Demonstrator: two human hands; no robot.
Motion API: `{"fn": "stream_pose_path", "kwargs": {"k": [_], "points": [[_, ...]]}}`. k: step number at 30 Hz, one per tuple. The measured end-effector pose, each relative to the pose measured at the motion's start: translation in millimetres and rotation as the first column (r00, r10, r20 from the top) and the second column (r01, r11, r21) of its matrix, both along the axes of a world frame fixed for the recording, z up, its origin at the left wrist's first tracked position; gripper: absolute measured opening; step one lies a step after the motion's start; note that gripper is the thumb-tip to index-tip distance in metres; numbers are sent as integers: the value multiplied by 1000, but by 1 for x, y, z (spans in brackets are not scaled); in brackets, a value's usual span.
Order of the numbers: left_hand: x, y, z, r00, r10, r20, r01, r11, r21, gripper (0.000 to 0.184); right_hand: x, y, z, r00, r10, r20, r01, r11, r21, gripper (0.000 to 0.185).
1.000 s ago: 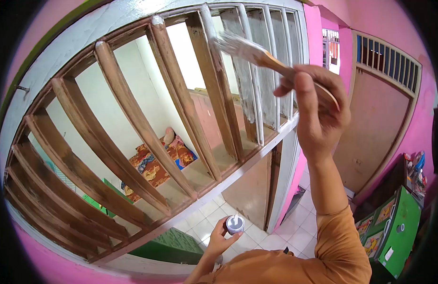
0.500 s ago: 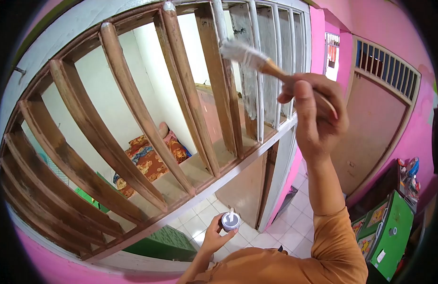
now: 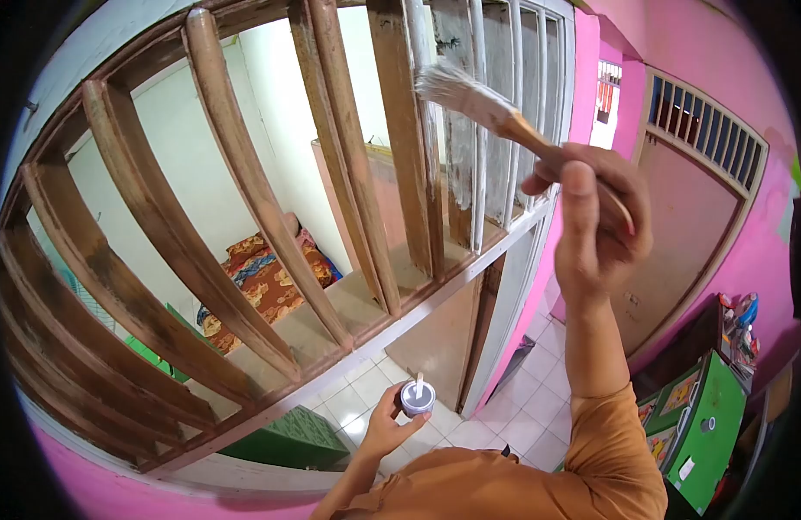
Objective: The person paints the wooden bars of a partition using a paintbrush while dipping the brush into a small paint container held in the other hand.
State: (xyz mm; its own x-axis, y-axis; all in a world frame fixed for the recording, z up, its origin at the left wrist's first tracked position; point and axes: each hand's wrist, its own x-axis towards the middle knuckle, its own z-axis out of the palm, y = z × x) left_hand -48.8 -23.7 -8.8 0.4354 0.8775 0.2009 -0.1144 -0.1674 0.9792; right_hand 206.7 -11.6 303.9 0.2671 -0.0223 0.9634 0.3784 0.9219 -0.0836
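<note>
My right hand (image 3: pixel 595 212) is raised and closed round the wooden handle of a paintbrush (image 3: pixel 478 104). The brush's pale, paint-coated bristles are at a slat (image 3: pixel 420 52) whose upper part is whitish-grey and whose lower part is brown. Whether the bristles press on the wood I cannot tell for sure. Lower down, my left hand (image 3: pixel 387 426) grips a small paint can (image 3: pixel 418 398) with grey-white paint in it and a pale stick standing up inside. Brown unpainted slats (image 3: pixel 253 186) run to the left, and whitish painted slats (image 3: pixel 517 104) stand to the right.
Below the slats runs a wooden sill (image 3: pixel 400 319). Through the gaps a bed (image 3: pixel 270 282) with patterned cloth shows. A green cabinet (image 3: pixel 708 429) stands at the lower right, near a closed door (image 3: pixel 682 225) and pink walls. White tiles (image 3: pixel 539 373) cover the floor.
The brush and my right hand have shifted slightly down and to the right in view, with bristles still at the part-painted slat. The view has tilted a little; both hands keep their holds.
</note>
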Motion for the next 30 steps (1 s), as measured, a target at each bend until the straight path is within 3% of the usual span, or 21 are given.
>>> {"fn": "stream_pose_path", "kwargs": {"k": [5,11,13,15,17,18,19,22,25,30], "points": [[3,-1,2,999,8,35,-9,999,31,66,8,-13,-33,912,-300,280,360,912,-196,10],[-2,1,2,1000,-7,16,6,1000,23,67,9,-26,-40,952,-218,216,266,938,-224,5],[-1,2,7,998,-32,-45,33,999,18,66,-1,-11,-29,998,-55,-30,53,997,-63,4],[1,1,11,999,-34,-41,34,999,5,66,-3,-9,-30,998,-56,-12,56,997,-53,4],[4,1,14,999,-41,-23,41,999,15,66,5,-13,-42,956,-199,214,251,935,-251,5],[4,0,12,999,-46,-17,46,999,13,66,10,-20,-49,913,-266,310,349,903,-252,3],[4,0,9,999,-40,-3,40,999,17,66,13,-26,-55,910,-269,317,353,901,-250,3],[0,-2,10,999,-36,5,36,999,8,65,10,-43,-62,991,-127,35,131,928,-350,8],[-1,-1,6,999,-42,-2,42,999,-2,65,11,-48,-50,983,-157,99,185,852,-490,9],[-1,-3,1,1000,-28,2,28,1000,12,67,-2,-17,-17,985,-142,99,172,877,-449,12]]}}
